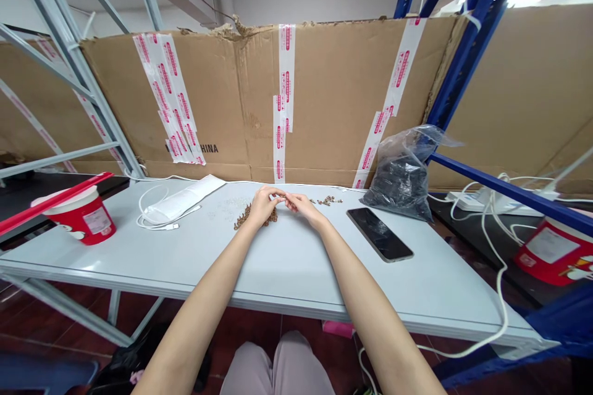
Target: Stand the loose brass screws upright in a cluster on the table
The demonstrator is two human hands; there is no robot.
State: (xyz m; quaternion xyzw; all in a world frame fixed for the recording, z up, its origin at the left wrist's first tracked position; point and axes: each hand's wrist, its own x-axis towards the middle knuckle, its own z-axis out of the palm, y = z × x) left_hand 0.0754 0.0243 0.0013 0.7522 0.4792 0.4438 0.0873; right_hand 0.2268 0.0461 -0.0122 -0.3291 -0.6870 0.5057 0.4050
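Note:
My left hand (pixel 265 202) and my right hand (pixel 303 206) meet above the middle of the table, fingertips pinched together. Something small and brownish seems to lie between them, too small to make out. Under and beside my left hand is a pile of small brown pieces (pixel 241 218), partly hidden by the hand. Tiny clear bits (pixel 231 205) are scattered just left of it. Beyond my right hand lies a loose group of small brown and pale pieces (pixel 329 200).
A black phone (pixel 380 234) and a clear bag of dark material (pixel 402 182) are on the right. On the left are a white packet (pixel 185 199) with a cable and a red cup (pixel 88 219). Cardboard (pixel 328 99) walls the table's back; a white cable (pixel 503 284) hangs at the right edge.

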